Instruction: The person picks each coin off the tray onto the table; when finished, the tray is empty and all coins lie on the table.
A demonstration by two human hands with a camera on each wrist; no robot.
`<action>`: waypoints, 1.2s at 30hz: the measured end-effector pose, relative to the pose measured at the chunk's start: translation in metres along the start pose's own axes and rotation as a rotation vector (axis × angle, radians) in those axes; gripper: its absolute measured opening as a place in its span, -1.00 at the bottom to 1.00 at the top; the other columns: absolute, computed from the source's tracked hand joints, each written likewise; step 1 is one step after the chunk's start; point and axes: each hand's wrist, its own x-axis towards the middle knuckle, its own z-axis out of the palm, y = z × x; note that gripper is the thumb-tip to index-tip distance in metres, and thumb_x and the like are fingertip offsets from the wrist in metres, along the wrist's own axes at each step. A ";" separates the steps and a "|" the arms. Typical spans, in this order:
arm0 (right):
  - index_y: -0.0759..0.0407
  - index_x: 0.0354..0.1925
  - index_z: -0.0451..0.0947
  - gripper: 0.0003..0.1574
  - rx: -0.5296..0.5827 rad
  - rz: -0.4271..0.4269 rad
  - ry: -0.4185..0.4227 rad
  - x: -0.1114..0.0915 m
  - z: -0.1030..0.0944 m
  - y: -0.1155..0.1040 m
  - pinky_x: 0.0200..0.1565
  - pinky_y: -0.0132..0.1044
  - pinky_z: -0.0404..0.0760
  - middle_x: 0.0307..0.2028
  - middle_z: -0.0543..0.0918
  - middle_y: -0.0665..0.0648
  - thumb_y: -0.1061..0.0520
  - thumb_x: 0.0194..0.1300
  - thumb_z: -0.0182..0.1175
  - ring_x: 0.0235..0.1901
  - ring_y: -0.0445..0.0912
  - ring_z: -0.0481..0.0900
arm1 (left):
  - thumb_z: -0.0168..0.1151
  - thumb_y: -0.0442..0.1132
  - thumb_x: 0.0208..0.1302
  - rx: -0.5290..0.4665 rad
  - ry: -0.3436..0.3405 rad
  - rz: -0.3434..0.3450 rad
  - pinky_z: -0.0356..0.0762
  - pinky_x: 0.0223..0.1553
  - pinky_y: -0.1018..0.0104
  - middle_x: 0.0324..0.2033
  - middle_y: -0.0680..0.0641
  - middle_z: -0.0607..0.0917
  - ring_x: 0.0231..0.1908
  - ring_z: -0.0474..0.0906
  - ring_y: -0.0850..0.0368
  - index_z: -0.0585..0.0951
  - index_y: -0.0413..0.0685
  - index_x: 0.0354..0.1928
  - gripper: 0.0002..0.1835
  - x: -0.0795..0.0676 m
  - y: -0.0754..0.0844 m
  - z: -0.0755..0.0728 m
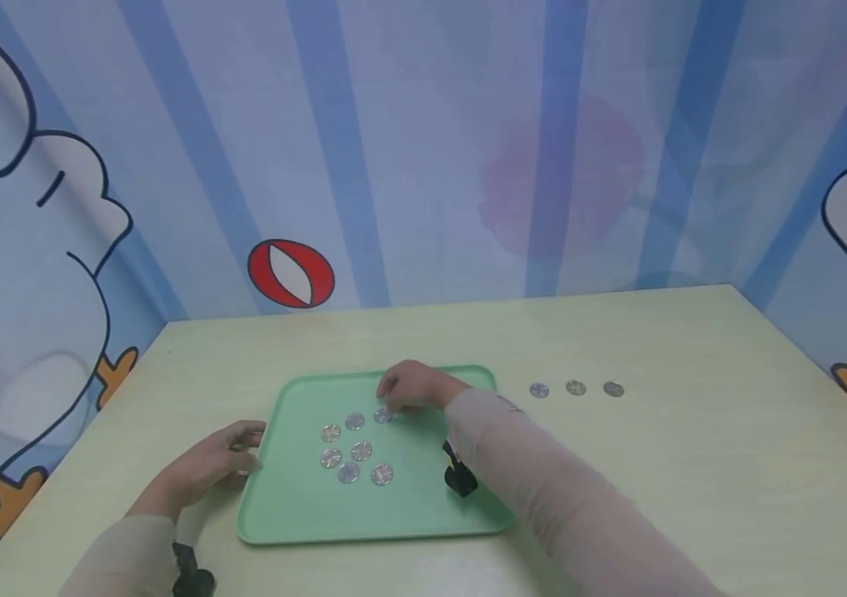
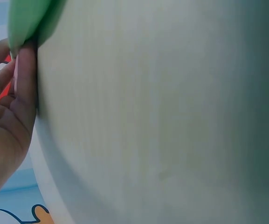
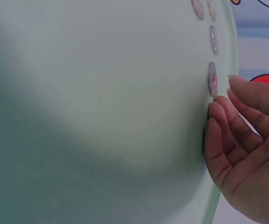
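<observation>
Several silver coins lie flat on a green tray. My right hand is over the tray's far part, its loosely bent fingers resting on the surface. Close by its fingertips is a coin, and the thumb stands apart from the fingers; nothing shows between them. At the tray's left side, my left hand holds the rim between its digits, as the left wrist view shows it at the green edge.
To the right of the tray, three coins lie in a row on the pale table. A blue printed backdrop with cartoon figures rises behind and beside the table.
</observation>
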 end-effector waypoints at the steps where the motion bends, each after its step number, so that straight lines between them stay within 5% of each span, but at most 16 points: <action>1: 0.27 -0.23 0.52 -0.70 -0.011 0.005 0.001 0.001 0.001 0.000 -0.55 -0.40 0.41 -0.59 0.47 0.05 0.35 -0.05 0.14 -0.60 -0.14 0.36 | 0.04 -0.43 -0.05 -0.002 -0.001 -0.001 0.47 -0.14 0.10 0.05 -0.32 0.30 -0.09 0.38 -0.09 0.13 -0.32 0.18 -0.34 0.000 0.000 0.000; 12: 0.20 -0.38 0.53 -0.82 -0.248 -0.006 0.022 0.009 0.010 -0.007 -0.47 -0.41 0.40 -0.47 0.47 0.00 0.29 -0.08 0.23 -0.49 -0.15 0.36 | 0.05 -0.41 -0.04 0.016 0.005 -0.017 0.46 -0.12 0.09 0.05 -0.31 0.30 -0.05 0.34 -0.14 0.12 -0.31 0.20 -0.33 -0.001 0.001 -0.001; 36: 0.17 -0.59 0.37 -0.85 -0.305 -0.016 -0.001 0.004 0.016 -0.015 -0.57 -0.41 0.36 -0.61 0.41 0.04 0.30 -0.01 0.16 -0.59 -0.15 0.33 | 0.05 -0.40 -0.04 0.020 0.006 -0.010 0.46 -0.13 0.08 0.06 -0.30 0.30 -0.04 0.34 -0.14 0.14 -0.27 0.19 -0.34 0.002 -0.004 -0.001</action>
